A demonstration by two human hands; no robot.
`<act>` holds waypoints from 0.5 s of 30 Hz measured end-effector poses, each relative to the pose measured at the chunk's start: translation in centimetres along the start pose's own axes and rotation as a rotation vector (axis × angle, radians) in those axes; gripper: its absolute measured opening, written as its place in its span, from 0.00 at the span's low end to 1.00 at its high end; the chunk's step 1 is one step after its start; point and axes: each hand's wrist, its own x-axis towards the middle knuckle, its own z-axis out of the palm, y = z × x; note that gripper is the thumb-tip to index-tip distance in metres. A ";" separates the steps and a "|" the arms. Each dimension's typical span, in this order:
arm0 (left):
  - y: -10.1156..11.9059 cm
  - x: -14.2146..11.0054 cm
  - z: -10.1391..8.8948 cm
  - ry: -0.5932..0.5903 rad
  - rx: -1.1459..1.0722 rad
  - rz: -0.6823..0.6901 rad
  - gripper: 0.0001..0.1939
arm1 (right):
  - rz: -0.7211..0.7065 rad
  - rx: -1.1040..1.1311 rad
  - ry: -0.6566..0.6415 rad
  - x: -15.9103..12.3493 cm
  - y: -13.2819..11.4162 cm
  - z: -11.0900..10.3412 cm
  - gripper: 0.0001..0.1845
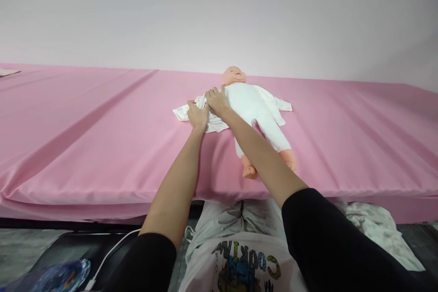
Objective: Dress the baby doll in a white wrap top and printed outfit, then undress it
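A baby doll with a white body lies on its back on the pink-covered table, head toward the wall and feet toward me. A white baby shirt is spread out at both sides of the doll, one sleeve flat on the left and the other on the right. My left hand is closed on the bunched cloth of the left sleeve. Beside it, close to the doll's shoulder, my right hand also has its fingers closed on the shirt. The doll's arm on that side is hidden by cloth and hands.
Behind the table rises a white wall. A pale cloth edge shows at the far left. Below the table are a black chair with a white cable, and a patterned cloth at the right.
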 end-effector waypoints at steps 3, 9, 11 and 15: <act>0.1 0.1 -0.2 -0.040 0.053 0.007 0.17 | 0.026 -0.014 -0.011 0.0 0.0 0.1 0.17; -0.5 -0.1 -0.6 -0.061 0.104 0.077 0.24 | 0.042 -0.002 0.002 0.0 -0.1 -0.2 0.17; -0.6 -0.2 -0.8 -0.033 0.097 0.091 0.25 | 0.067 0.021 0.001 -0.1 -0.2 -0.4 0.17; -0.8 0.0 -1.2 0.108 0.136 0.045 0.30 | 0.149 0.094 0.001 -0.2 -0.2 -0.6 0.19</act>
